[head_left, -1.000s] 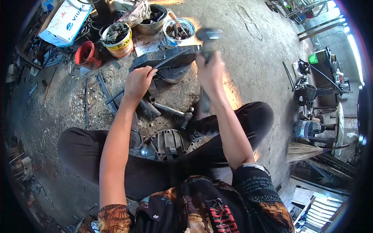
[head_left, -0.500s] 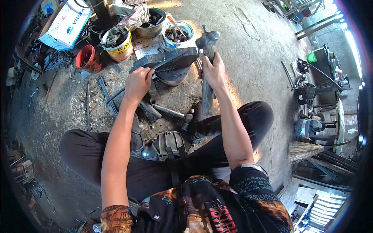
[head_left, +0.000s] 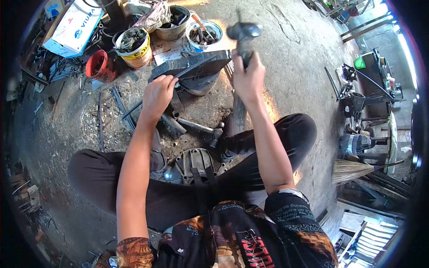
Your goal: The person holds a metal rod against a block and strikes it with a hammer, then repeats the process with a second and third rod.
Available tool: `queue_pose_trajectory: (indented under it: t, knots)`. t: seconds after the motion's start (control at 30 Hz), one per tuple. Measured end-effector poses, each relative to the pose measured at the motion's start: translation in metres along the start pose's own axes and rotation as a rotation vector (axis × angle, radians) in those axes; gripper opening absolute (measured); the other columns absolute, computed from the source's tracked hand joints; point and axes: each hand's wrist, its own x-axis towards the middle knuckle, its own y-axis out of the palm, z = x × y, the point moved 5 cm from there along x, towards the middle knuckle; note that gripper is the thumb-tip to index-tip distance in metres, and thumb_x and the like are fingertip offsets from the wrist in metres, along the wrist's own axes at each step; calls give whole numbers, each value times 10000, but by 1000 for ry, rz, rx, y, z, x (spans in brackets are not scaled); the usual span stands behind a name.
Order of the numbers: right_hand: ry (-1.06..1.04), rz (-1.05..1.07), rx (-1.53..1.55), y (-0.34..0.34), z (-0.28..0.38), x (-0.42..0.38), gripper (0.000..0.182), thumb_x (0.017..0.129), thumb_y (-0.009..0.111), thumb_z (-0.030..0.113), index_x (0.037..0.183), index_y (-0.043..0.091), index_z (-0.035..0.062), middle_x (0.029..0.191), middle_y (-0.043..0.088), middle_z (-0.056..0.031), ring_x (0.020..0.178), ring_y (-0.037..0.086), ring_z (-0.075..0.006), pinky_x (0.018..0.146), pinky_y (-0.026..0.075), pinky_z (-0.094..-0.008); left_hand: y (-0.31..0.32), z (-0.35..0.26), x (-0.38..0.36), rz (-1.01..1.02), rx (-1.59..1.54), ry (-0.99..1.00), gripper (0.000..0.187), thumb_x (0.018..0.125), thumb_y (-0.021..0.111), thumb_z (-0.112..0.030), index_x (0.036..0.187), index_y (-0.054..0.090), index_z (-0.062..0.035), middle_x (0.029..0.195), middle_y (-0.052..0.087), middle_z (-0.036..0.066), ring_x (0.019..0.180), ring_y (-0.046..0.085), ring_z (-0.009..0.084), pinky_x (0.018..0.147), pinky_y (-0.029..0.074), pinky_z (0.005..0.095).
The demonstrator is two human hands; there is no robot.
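Observation:
My left hand (head_left: pixel 157 96) is closed around a thin dark metal rod (head_left: pixel 132 110), which lies across the top of a heavy dark steel block (head_left: pixel 219 57). The rod slants up to the right over the block. In my right hand (head_left: pixel 248 79) is a hammer (head_left: pixel 244 32), gripped by its handle below the head. The hammer head is slightly blurred and stands beyond the block's right end, apart from the rod. Between my legs, a second hammer (head_left: pixel 201 128) lies on the ground near a ribbed metal casting (head_left: pixel 196 164).
Beyond the block stand a white bucket (head_left: pixel 194 43) of metal pieces, a yellow bucket (head_left: pixel 137 53), a red bucket (head_left: pixel 99 67) and a white-blue box (head_left: pixel 76 29). Loose rods (head_left: pixel 121 105) lie on the left floor. A straw broom (head_left: pixel 351 172) and machinery (head_left: pixel 357 105) are at right.
My right hand and the hammer have moved up and slightly right, away from the block. My left hand stays at nearly the same place, still holding the rod.

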Motion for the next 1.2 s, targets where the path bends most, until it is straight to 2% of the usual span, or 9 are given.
queue_pose_trajectory:
  t: [0.07, 0.2, 0.3, 0.43, 0.47, 0.93, 1.03, 1.07, 1.2]
  knots:
    - [25, -51, 162, 3, -6, -3, 320, 932, 668, 233, 948, 593, -78, 726, 656, -219, 679, 676, -295, 631, 520, -435, 0, 0, 2, -39, -14, 23, 208, 955, 646, -246, 894, 681, -50, 820, 672, 140, 755, 665, 365, 634, 527, 456]
    - [-17, 69, -235, 37, -46, -4, 424, 941, 651, 331, 926, 579, -86, 703, 631, -214, 683, 657, -301, 666, 514, -470, -4, -6, 3, 5, 17, 10, 209, 951, 647, -245, 891, 679, -47, 822, 674, 146, 760, 664, 381, 640, 528, 465]
    - [310, 217, -70, 32, -62, -3, 491, 936, 640, 316, 1042, 572, -159, 914, 665, -328, 938, 675, -433, 840, 506, -477, -5, -6, 2, 5, -7, -11, 209, 950, 645, -235, 885, 689, -42, 836, 685, 159, 775, 669, 387, 657, 534, 465]
    - [440, 223, 241, 28, -76, 3, 415, 923, 665, 365, 853, 629, -42, 671, 615, -86, 600, 612, -168, 593, 509, -382, -2, -2, 3, 22, -53, -54, 217, 949, 647, -231, 898, 721, -33, 860, 701, 177, 801, 673, 396, 691, 538, 466]
    - [440, 223, 244, 30, -80, 4, 415, 923, 665, 365, 853, 629, -42, 671, 615, -86, 600, 612, -168, 593, 509, -382, -1, -1, 2, 22, -50, -52, 217, 949, 647, -231, 898, 721, -33, 860, 701, 177, 801, 673, 396, 691, 538, 466]
    - [205, 226, -179, 32, -50, -4, 546, 937, 636, 403, 1006, 602, -138, 927, 655, -358, 895, 669, -456, 801, 500, -494, -12, -12, 3, -17, -5, -1, 175, 909, 711, -166, 946, 719, 5, 836, 677, 187, 739, 654, 402, 647, 513, 453]
    - [103, 75, -44, 18, -36, 3, 408, 939, 655, 329, 933, 611, -77, 679, 664, -200, 574, 657, -264, 551, 502, -412, -6, -6, 3, -9, 6, 1, 174, 923, 689, -198, 931, 711, -25, 831, 672, 164, 747, 655, 392, 639, 516, 455]
    - [-159, -79, -3, 8, -20, 2, 346, 947, 664, 275, 921, 588, -61, 645, 644, -158, 517, 616, -193, 483, 472, -374, -3, -3, 1, -8, 16, 7, 184, 938, 666, -228, 910, 706, -51, 826, 669, 142, 756, 659, 379, 636, 523, 455]
    - [-31, -44, 181, 10, -5, -15, 336, 961, 653, 254, 1031, 568, -63, 669, 632, -190, 601, 637, -254, 556, 486, -436, -2, -3, -1, -78, -27, 45, 179, 942, 661, -230, 906, 699, -59, 800, 660, 152, 754, 655, 380, 632, 522, 457]
